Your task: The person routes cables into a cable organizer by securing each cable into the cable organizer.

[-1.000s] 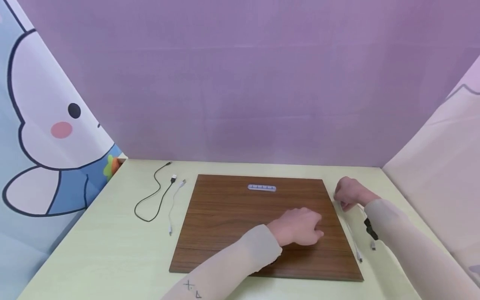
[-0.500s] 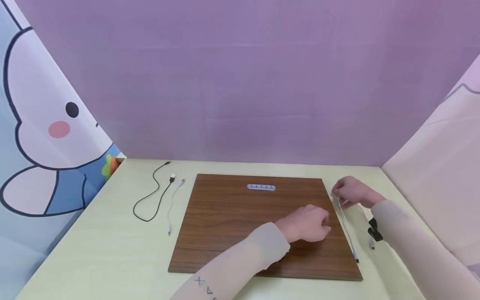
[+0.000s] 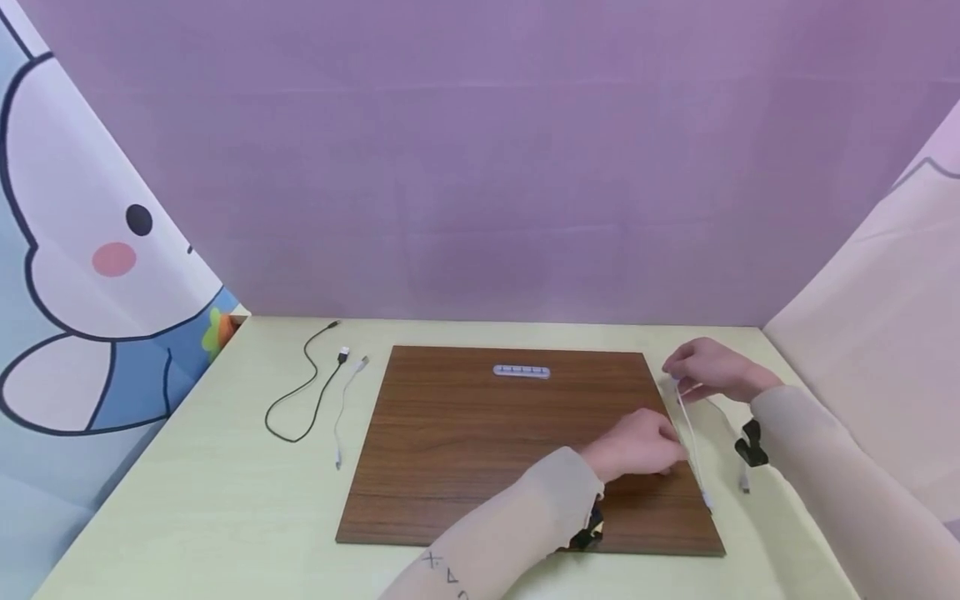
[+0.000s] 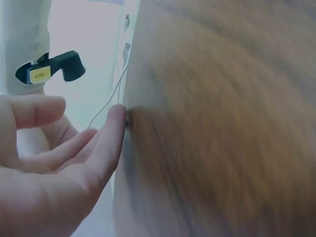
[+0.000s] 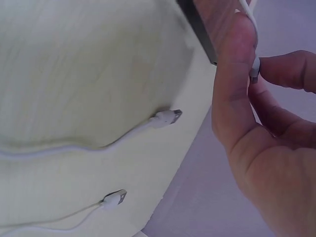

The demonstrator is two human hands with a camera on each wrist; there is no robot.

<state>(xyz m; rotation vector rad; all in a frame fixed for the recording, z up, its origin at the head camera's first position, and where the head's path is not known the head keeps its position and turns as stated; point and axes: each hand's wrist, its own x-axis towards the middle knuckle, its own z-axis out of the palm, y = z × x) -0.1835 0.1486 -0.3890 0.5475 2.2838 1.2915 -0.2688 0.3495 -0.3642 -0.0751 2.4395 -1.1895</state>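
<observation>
My right hand is at the board's far right corner. In the right wrist view its thumb and fingers pinch the small white plug of a white charging cable. That cable runs down along the board's right edge to its other plug near the front corner. My left hand hovers over the right part of the brown wooden board. Its fingers are fairly straight, thumb apart, with fingertips right at the board's edge beside the cable. A pale cable clip strip sits near the board's back edge.
Left of the board lie a black USB cable and a short white cable. More white cable with USB plugs lies on the table right of the board, partly under my right arm. A purple curtain hangs behind the table.
My left hand has moved right across the board to its right edge, its fingers straightening. My right hand has shifted slightly back and right, lifting the cable's end, and the cable has swung toward the board.
</observation>
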